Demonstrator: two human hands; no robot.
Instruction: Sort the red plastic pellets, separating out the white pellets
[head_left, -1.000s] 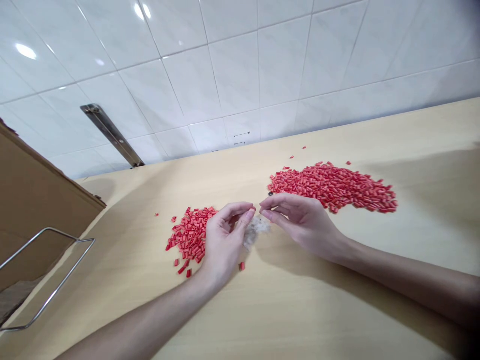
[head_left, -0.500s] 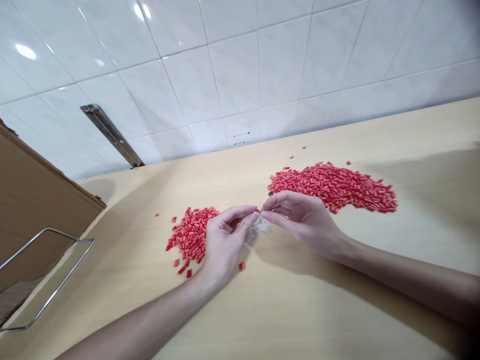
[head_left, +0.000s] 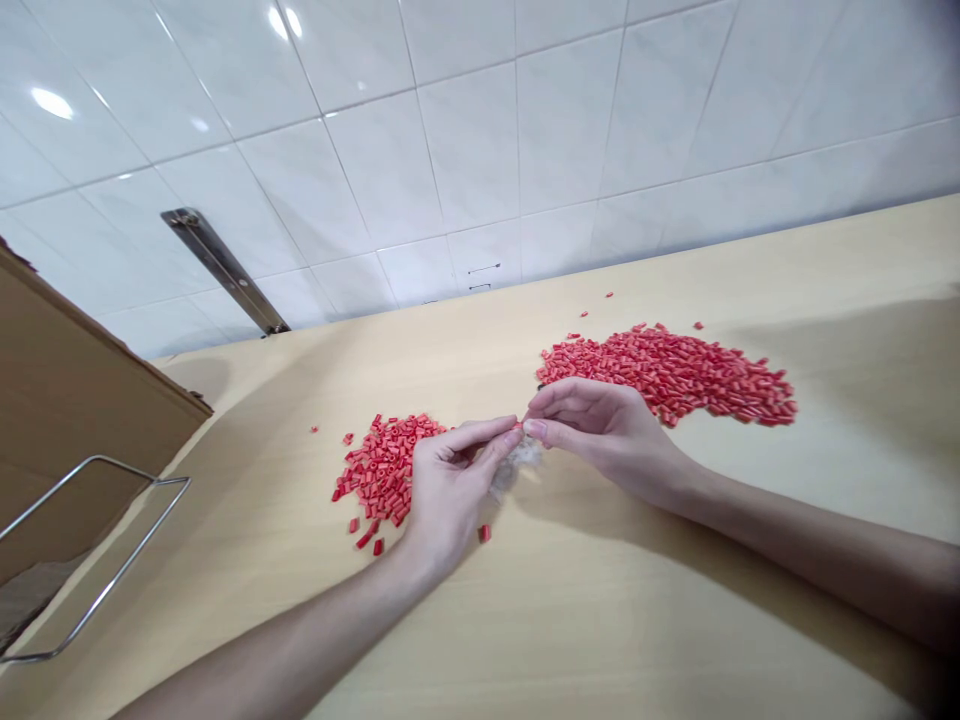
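Note:
My left hand (head_left: 454,485) pinches a small red piece (head_left: 518,426) between thumb and forefinger. Its fingertips meet those of my right hand (head_left: 611,435), which is also closed in a pinch; what it holds is too small to make out. Beneath the fingertips lies a whitish, fluffy-looking clump (head_left: 514,468). A pile of short red tubes (head_left: 384,465) sits beside my left hand, partly covered by it. Behind my right hand spreads a larger heap of red pieces (head_left: 675,370). One loose red tube (head_left: 484,533) rests near my left wrist.
The pale wooden table (head_left: 465,640) meets a tiled wall (head_left: 472,140). A cardboard box (head_left: 67,400) and a bent metal wire frame (head_left: 112,580) stand at the left. A metal bar (head_left: 225,270) leans at the wall. Stray red bits lie around both piles.
The fingertips of both hands have shifted slightly to the right, still together. The piles look the same.

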